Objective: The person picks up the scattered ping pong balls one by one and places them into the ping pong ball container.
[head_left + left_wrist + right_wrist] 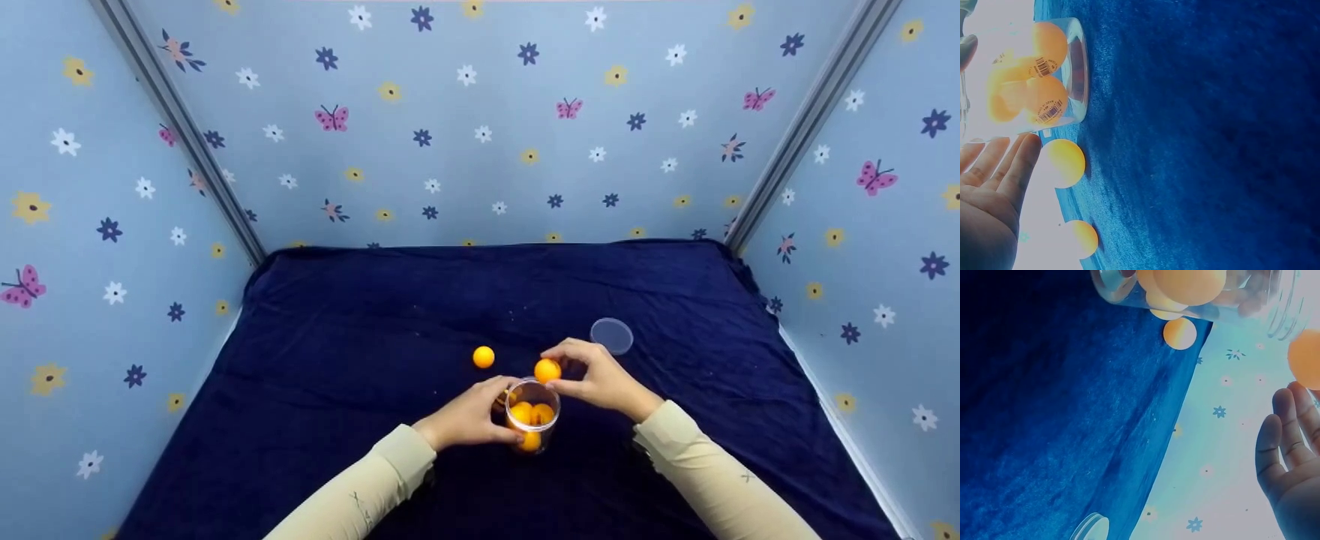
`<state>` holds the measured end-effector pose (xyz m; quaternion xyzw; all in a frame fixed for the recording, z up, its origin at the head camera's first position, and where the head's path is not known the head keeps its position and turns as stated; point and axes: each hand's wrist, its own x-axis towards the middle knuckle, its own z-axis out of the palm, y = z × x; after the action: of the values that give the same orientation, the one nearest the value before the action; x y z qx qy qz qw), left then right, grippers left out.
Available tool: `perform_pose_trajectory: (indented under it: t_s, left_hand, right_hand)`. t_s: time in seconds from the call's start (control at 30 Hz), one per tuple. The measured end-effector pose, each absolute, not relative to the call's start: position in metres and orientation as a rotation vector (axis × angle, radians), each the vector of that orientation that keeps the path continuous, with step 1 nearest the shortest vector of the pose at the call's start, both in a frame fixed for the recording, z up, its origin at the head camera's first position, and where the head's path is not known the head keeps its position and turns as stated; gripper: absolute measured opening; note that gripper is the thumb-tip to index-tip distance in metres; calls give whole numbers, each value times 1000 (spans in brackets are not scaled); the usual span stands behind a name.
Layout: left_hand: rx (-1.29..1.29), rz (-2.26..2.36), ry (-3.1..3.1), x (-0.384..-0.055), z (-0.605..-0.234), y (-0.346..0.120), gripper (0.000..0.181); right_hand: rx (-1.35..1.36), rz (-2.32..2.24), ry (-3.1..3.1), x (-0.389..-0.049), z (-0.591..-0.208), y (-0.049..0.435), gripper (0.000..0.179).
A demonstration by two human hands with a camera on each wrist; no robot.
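Observation:
My left hand grips a clear plastic jar from its left side, thumb toward the near side. Several orange ping-pong balls lie inside the jar, some with printed barcodes. Between the thumb and fingers of my right hand is another orange ball, held just over the jar's far right rim. In the right wrist view, that held ball is beside the jar's threaded mouth. A loose orange ball rests on the cloth beyond the left hand.
Dark blue cloth covers the table, with small wrinkles. A round clear lid lies beyond the right hand. Near the jar, the left wrist view shows two loose balls, one nearer and one farther. Flower-patterned walls enclose the table.

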<state>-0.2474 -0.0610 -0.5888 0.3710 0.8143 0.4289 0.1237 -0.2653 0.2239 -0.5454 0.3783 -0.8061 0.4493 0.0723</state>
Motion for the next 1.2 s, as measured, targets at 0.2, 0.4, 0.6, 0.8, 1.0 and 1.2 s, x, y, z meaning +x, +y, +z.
perform_pose_trajectory:
  t_s: [0.2,0.4,0.6,0.8,1.0,1.2]
  left_hand:
    - [1096,1261,2367,-247,-589,-61,80]
    - [1094,1268,2355,-247,-590,-61,78]
    - [1110,1240,2398,-246,-591,-61,78]
    - [1096,1248,2379,-245,-589,-62,79]
    - [1098,1258,2375,-246,-590,-62,80]
    - [1111,1277,2352,-246,-590,-62,79]
  right_hand:
    - [1193,1384,-2405,-260,-542,222,37]
    - [1232,1353,-2425,-255,-542,222,38]
    - [1299,1341,-2379,-253,-542,221,39]
    - [1322,1316,-2390,-251,-541,221,38]
    - [1339,1286,-2427,-252,-542,222,34]
    - [1365,1252,-2443,-252,-543,222,32]
